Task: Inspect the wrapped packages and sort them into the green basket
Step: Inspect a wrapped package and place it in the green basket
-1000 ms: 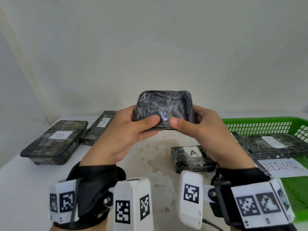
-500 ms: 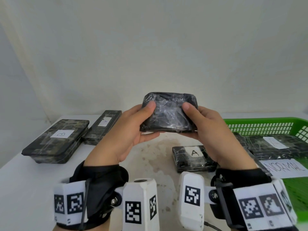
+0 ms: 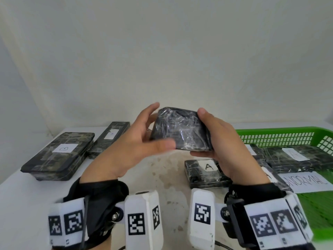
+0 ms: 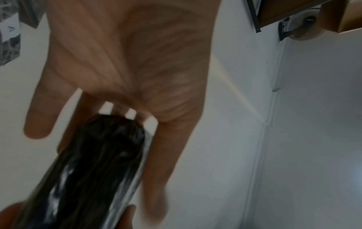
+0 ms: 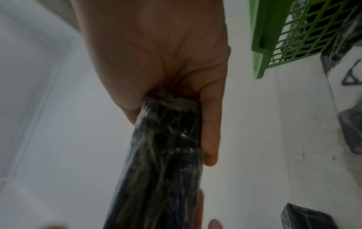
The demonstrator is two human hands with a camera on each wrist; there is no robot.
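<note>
Wrapped package (image 3: 181,131) held mid-air at 12 o'clock above table (image 3: 21,199), under inspection. Right hand (image 3: 222,139) gripping right end, thumb on top, fingers beneath. Left hand (image 3: 133,141) spread, fingers loose beside left end; contact unclear. No label visible on held face. Next, judged: read verdict, carry to green basket (image 3: 281,137) at 2 o'clock. Count: one held; three on table; at least two in basket.

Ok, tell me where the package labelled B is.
In the head view, the package labelled B lies on the white table's far left, beside a narrower package labelled A.
</note>
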